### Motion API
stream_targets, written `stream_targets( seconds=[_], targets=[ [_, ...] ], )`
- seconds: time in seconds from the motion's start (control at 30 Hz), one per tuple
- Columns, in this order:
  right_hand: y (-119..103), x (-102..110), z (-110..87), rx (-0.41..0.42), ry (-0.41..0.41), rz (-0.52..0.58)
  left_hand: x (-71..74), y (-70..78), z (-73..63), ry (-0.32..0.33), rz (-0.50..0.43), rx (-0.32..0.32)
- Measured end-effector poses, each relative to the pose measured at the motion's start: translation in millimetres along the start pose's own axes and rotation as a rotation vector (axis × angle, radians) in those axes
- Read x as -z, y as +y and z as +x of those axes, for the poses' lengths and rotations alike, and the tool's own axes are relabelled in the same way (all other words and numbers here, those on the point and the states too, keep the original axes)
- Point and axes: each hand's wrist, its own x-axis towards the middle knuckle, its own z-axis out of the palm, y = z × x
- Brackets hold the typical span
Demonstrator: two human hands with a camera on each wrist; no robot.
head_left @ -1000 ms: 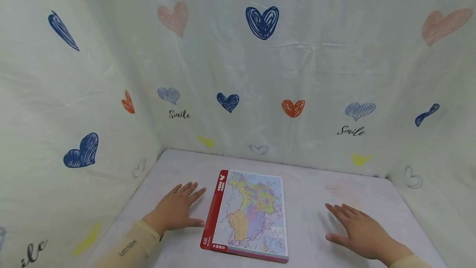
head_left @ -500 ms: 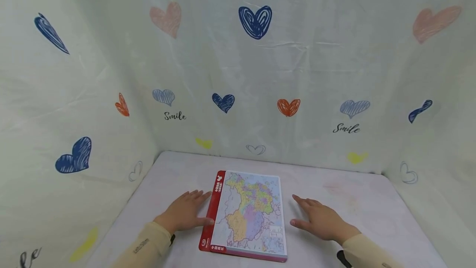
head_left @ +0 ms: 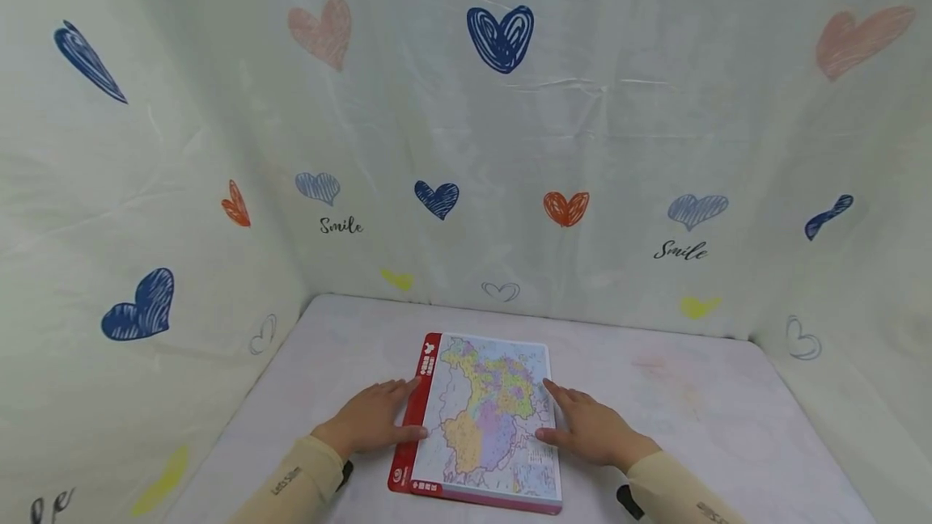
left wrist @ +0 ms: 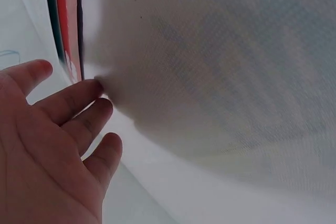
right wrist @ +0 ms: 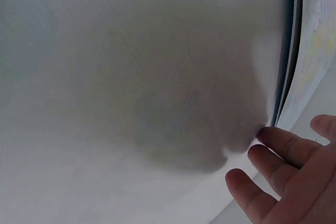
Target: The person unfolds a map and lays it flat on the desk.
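Note:
In the head view a thick, flat rectangular map board (head_left: 488, 419) lies on the table, with a printed coloured map and a red band down its left side. My left hand (head_left: 371, 417) is at its left edge, fingers nearly straight and thumb over the red band. On the opposite side my right hand (head_left: 593, 428) has its thumb and fingertips at the right edge. The left wrist view shows fingertips (left wrist: 94, 85) beside the board's layered red and dark edge (left wrist: 67, 19). Fingertips (right wrist: 265, 132) meet the dark edge (right wrist: 289, 40) in the right wrist view. Neither hand visibly curls around the board.
The white table (head_left: 692, 403) extends on both sides of the board and behind it. A pale curtain (head_left: 510, 128) printed with hearts and the word Smile encloses the back and sides.
My right hand has come in leftward from well away to the board's right edge. My left hand has shifted right, bringing its thumb over the red band. The board has stayed put.

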Motion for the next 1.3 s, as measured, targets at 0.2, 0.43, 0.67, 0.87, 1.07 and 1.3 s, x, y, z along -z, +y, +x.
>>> stream_targets(
  seconds=[0.2,0.43,0.67,0.87,1.07,1.3],
  targets=[
    [-4.6,-3.6,0.5,0.017,-0.016,0.024,1.5,6.0,0.1,-0.007,-0.035,0.005],
    [-6.0,-8.9,2.2,0.044,-0.025,0.026,1.2,10.7,-1.5,0.005,-0.051,0.010],
    [-3.5,-12.0,3.0,0.047,-0.006,0.019,0.6,13.9,0.8,0.025,-0.168,0.076],
    [-3.7,-11.0,2.9,0.037,0.008,0.051,3.7,14.7,3.7,0.092,-0.337,0.087],
    [-4.1,-10.0,3.3,0.061,0.063,0.140,4.6,14.3,7.3,0.140,-0.453,0.082],
    [-4.9,-8.9,6.9,0.012,0.089,0.435,4.3,14.5,11.0,0.106,-0.583,0.117]
  ],
)
